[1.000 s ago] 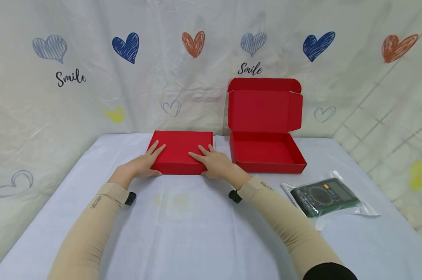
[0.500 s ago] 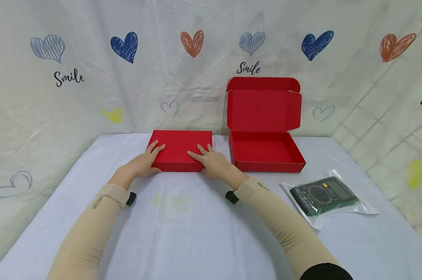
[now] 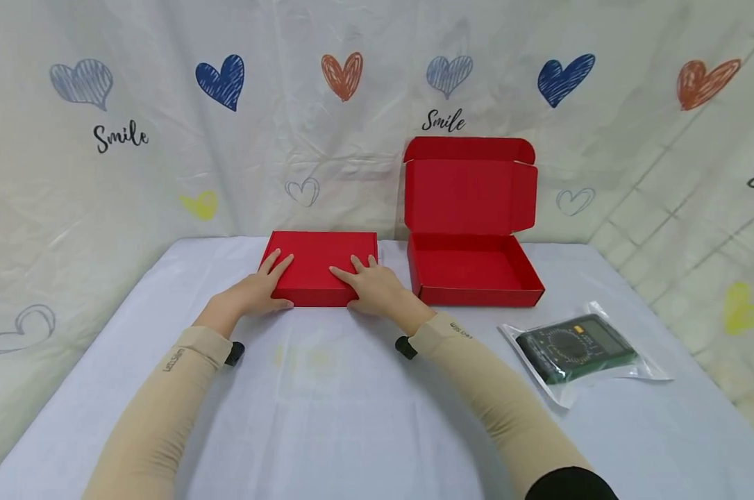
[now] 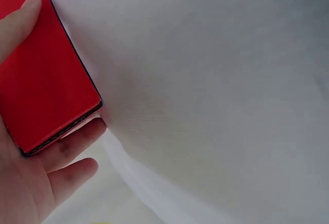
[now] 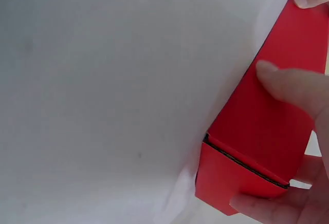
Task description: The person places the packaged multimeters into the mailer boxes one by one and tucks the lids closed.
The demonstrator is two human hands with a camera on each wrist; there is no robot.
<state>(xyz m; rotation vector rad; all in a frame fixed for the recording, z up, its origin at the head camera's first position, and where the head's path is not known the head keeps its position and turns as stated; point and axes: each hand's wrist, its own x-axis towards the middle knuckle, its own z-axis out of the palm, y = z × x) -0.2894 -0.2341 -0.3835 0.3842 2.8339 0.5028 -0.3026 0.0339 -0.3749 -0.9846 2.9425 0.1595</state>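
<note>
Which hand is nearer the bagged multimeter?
Right. The right hand touches the closed red box at its end toward the multimeter; the left hand is farther, at the opposite end.

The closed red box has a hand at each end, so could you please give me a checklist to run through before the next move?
1. Closed red box lying flat on the table: ok.
2. Left hand touching its left end: ok.
3. Right hand touching its right end: ok.
4. Contents of the closed red box known: cannot tell, the inside is hidden.
5. Open red box standing apart from the meter: ok.
6. Meter out of its clear bag: not ok, it is inside.
</note>
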